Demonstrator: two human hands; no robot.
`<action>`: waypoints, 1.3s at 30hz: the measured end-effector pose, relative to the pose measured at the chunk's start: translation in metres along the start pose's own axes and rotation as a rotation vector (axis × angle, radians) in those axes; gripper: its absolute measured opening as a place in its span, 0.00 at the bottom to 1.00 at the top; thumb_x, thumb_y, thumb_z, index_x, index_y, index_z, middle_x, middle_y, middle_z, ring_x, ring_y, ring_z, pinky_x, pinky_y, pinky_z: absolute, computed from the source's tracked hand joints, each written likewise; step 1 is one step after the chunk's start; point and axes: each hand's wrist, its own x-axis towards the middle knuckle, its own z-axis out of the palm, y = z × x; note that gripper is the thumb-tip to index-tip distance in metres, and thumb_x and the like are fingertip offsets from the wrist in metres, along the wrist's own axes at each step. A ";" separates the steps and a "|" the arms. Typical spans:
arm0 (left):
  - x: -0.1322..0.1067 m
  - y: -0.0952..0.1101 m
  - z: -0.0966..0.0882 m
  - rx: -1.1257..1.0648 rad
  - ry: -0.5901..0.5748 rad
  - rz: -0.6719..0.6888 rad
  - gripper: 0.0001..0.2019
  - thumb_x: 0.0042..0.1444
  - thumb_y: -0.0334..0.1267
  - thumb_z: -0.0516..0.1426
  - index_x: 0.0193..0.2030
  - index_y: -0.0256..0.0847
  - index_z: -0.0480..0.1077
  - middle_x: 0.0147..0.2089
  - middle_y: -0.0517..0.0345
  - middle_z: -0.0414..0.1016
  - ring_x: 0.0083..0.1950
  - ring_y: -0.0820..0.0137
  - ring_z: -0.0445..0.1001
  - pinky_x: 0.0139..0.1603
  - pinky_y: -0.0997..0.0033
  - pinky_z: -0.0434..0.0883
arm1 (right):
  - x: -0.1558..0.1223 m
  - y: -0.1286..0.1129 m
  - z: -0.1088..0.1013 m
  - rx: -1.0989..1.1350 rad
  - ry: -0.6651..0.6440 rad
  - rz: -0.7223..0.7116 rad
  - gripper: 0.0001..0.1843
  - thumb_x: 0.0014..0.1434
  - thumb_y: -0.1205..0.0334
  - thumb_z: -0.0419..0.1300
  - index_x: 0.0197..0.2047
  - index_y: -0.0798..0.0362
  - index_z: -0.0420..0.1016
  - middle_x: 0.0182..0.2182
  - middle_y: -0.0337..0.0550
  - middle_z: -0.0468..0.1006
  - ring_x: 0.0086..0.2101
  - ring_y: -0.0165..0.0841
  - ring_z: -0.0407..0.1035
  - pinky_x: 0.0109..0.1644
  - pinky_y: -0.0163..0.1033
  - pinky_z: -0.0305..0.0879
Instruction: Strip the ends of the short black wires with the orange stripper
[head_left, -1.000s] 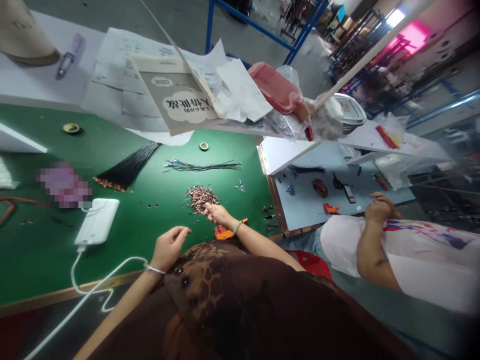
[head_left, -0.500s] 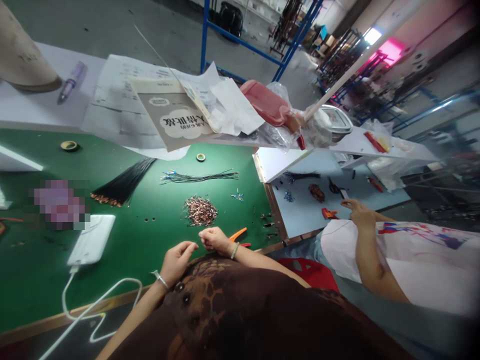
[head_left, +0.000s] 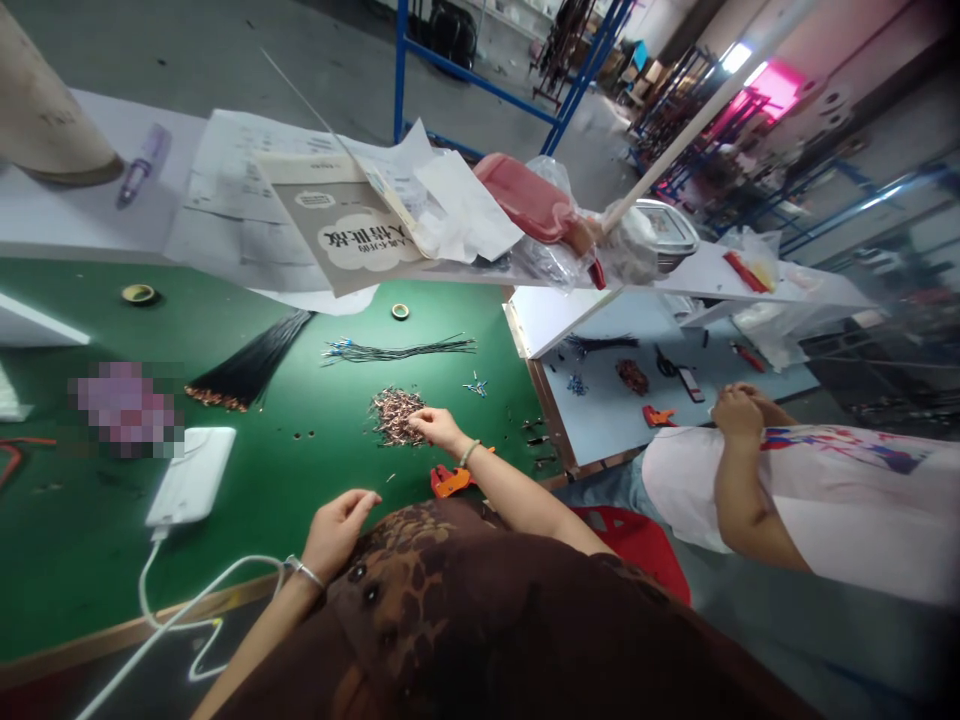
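Observation:
My right hand [head_left: 441,430] reaches to the right edge of a heap of small copper-coloured metal pieces [head_left: 394,412]. Its fingertips are pinched together there; what lies between them is too small to make out. Close to the table's front edge, against my clothing, my left hand [head_left: 339,525] is closed with thumb and fingers pressed together. Anything inside it is hidden. Orange-and-red hand pliers [head_left: 450,482] lie below my right wrist. Behind the heap is a thin bundle of black wires [head_left: 405,349] with blue ends. A few small blue-tipped pieces [head_left: 477,385] lie right of the heap.
A thick black wire bundle [head_left: 251,360] with copper-coloured ends lies left. Nearer stands a white power bank [head_left: 191,475] with a white cable [head_left: 142,590]. Tape rolls [head_left: 138,293] sit behind. A paper-laden shelf [head_left: 169,240] spans the back. A co-worker [head_left: 739,420] is at the right table.
My right hand has moved forward from beside my left hand to the copper-coloured heap, uncovering the pliers. My left hand has shifted slightly left. The co-worker's hands have drawn together.

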 end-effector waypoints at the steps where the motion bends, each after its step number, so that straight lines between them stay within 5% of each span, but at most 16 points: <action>1: 0.000 0.000 -0.001 0.004 -0.007 0.004 0.20 0.48 0.58 0.56 0.28 0.43 0.78 0.31 0.55 0.82 0.34 0.64 0.77 0.37 0.69 0.73 | 0.004 -0.001 0.001 -0.045 0.004 0.024 0.19 0.66 0.55 0.59 0.55 0.57 0.71 0.51 0.47 0.74 0.47 0.40 0.72 0.49 0.48 0.73; 5: -0.004 -0.001 -0.010 0.013 -0.043 0.020 0.21 0.48 0.58 0.55 0.28 0.43 0.78 0.32 0.54 0.82 0.35 0.63 0.78 0.38 0.68 0.73 | -0.002 -0.001 -0.012 -0.255 0.112 0.090 0.19 0.67 0.56 0.58 0.58 0.55 0.69 0.53 0.49 0.73 0.48 0.39 0.72 0.50 0.50 0.72; 9: -0.010 -0.006 -0.022 0.033 -0.047 0.023 0.22 0.49 0.58 0.54 0.28 0.42 0.78 0.31 0.54 0.81 0.33 0.63 0.78 0.35 0.68 0.73 | -0.048 0.014 -0.039 -0.550 0.237 0.062 0.23 0.69 0.59 0.51 0.64 0.57 0.63 0.53 0.55 0.73 0.53 0.40 0.70 0.59 0.52 0.65; 15: -0.005 -0.010 -0.058 0.105 0.040 0.054 0.21 0.51 0.57 0.53 0.29 0.42 0.77 0.28 0.55 0.80 0.29 0.67 0.74 0.32 0.70 0.69 | -0.124 0.054 -0.052 -0.985 0.225 0.043 0.48 0.47 0.56 0.72 0.68 0.58 0.61 0.68 0.63 0.57 0.68 0.53 0.48 0.71 0.57 0.40; 23: -0.008 0.003 -0.122 0.180 0.260 0.077 0.21 0.51 0.56 0.55 0.33 0.40 0.78 0.31 0.55 0.80 0.31 0.67 0.74 0.35 0.71 0.68 | -0.132 0.067 -0.055 -1.233 0.139 0.034 0.35 0.53 0.68 0.64 0.65 0.54 0.65 0.66 0.59 0.61 0.68 0.49 0.49 0.70 0.56 0.39; 26: -0.021 0.006 -0.113 0.143 0.349 0.041 0.21 0.50 0.57 0.55 0.34 0.40 0.79 0.28 0.56 0.79 0.27 0.69 0.72 0.29 0.73 0.67 | -0.129 0.061 -0.063 -1.203 0.091 -0.015 0.35 0.50 0.69 0.65 0.62 0.54 0.67 0.64 0.59 0.64 0.65 0.48 0.52 0.69 0.57 0.37; 31: -0.031 0.014 -0.060 0.067 0.370 0.074 0.22 0.51 0.56 0.55 0.34 0.39 0.80 0.28 0.56 0.80 0.28 0.70 0.72 0.28 0.75 0.67 | -0.128 0.053 -0.071 -1.008 0.006 -0.056 0.26 0.49 0.62 0.65 0.52 0.58 0.73 0.52 0.59 0.70 0.55 0.47 0.62 0.63 0.53 0.50; 36: -0.021 0.035 -0.017 0.019 0.356 0.120 0.21 0.50 0.56 0.57 0.34 0.39 0.80 0.31 0.54 0.81 0.30 0.69 0.74 0.30 0.75 0.69 | -0.129 0.048 -0.070 -0.608 -0.175 -0.046 0.17 0.58 0.57 0.55 0.46 0.59 0.72 0.38 0.49 0.75 0.37 0.36 0.70 0.46 0.43 0.67; 39: -0.013 0.052 0.000 0.008 0.337 0.145 0.21 0.50 0.56 0.58 0.35 0.38 0.80 0.32 0.54 0.81 0.31 0.69 0.75 0.31 0.75 0.70 | -0.137 0.035 -0.064 -0.332 -0.301 -0.086 0.21 0.61 0.56 0.51 0.53 0.59 0.68 0.39 0.49 0.76 0.36 0.34 0.73 0.41 0.40 0.70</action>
